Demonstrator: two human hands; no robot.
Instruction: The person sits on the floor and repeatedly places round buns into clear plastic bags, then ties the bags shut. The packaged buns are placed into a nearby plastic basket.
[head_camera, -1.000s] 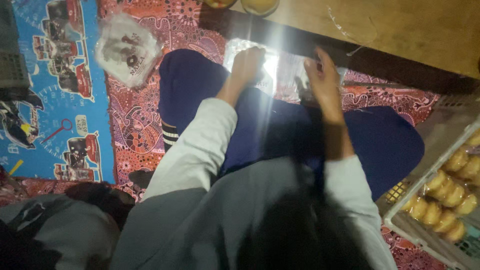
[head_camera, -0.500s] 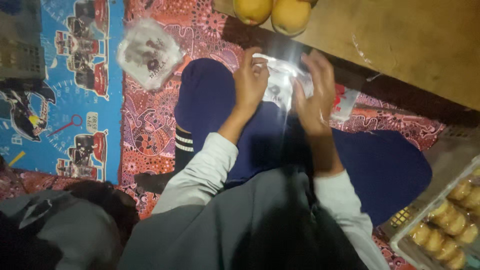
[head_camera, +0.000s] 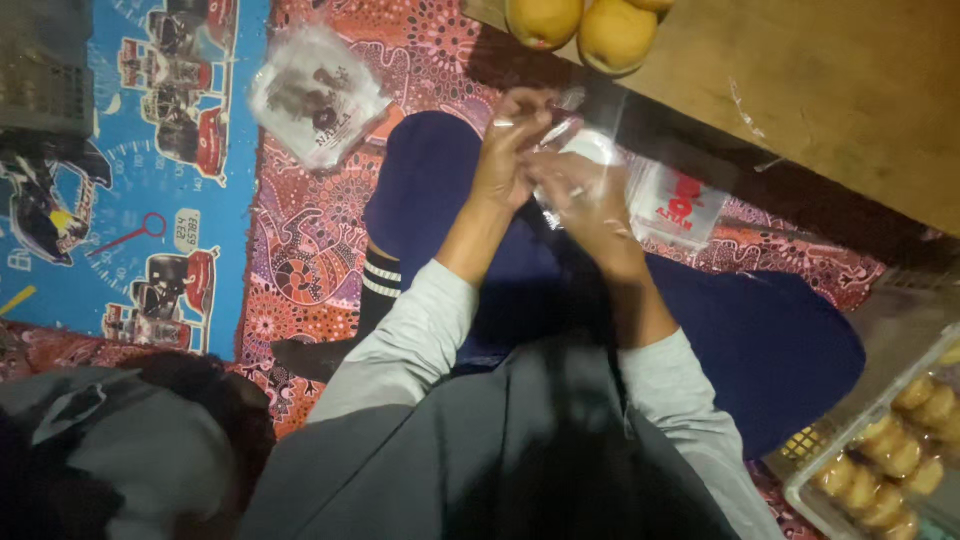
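My left hand (head_camera: 508, 152) and my right hand (head_camera: 583, 203) meet over my lap, both gripping a clear plastic bag (head_camera: 668, 190) with a red print. The bag spreads to the right of my fingers, above my dark blue trousers (head_camera: 760, 340). My grey sleeves run down toward the camera. Whether anything is inside the bag cannot be told.
Round yellow fruits (head_camera: 578, 25) lie on a low wooden table (head_camera: 850, 90) ahead. A stack of clear printed bags (head_camera: 315, 95) rests on the patterned red mat (head_camera: 310, 250). A tray of small golden buns (head_camera: 900, 450) is at the lower right. A blue mat (head_camera: 120, 200) lies left.
My hands have drawn together and closed on the plastic bag, pulling it nearer my lap. The view has shifted so the fruits and table edge show more.
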